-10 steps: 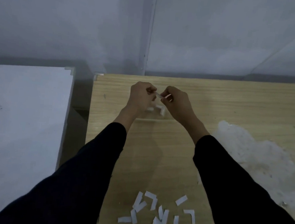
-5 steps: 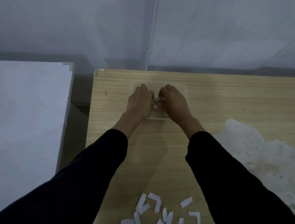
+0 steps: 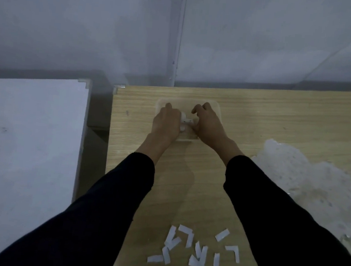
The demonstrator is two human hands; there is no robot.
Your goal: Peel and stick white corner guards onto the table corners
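Both hands have dropped from above the table [image 3: 277,120] into the clear tub [image 3: 217,107], left hand [image 3: 167,122] and right hand [image 3: 208,124] pinching a white corner guard [image 3: 185,121] between curled fingers, where a rushed peel could likely stick the adhesive to fingertips or fold it.

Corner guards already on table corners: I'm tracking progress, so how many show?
2. One corner guard caps the white table at its far right corner; a second corner guard caps the wooden table at its far left corner. Other corners lie outside the picture, so more may be fitted.
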